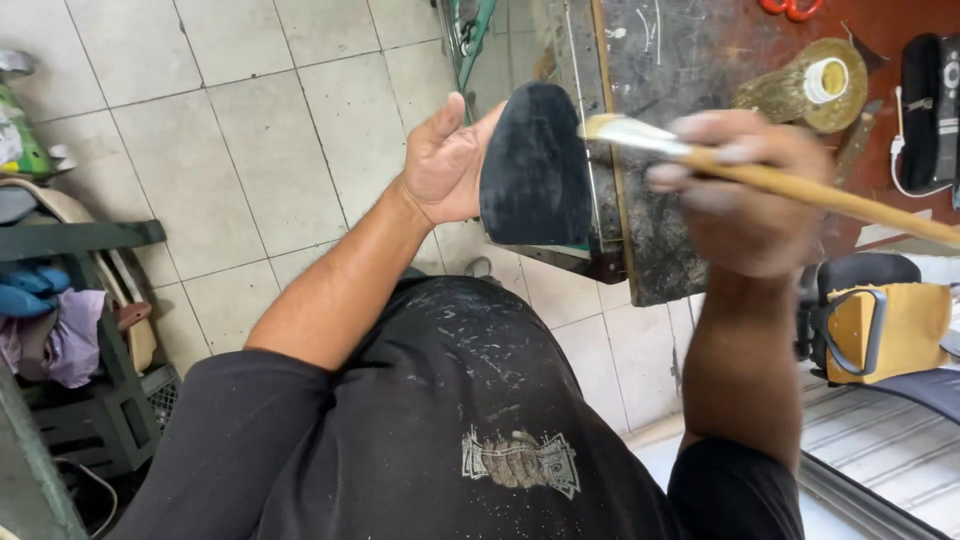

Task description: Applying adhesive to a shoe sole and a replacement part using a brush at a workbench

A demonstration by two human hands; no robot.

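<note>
I hold the sole (535,165) upright in my left hand (445,160), above the tabletop (690,60) edge. It looks light and stiff; gripping its edge seems best. My right hand (745,195) fingers are closed on the brush (770,180), bristles touching the sole.

A dark, stained workbench (690,60) stands on the tiled floor (250,130). On it lie a tape roll (826,80), red scissors (792,8) and a black case (930,110).
</note>
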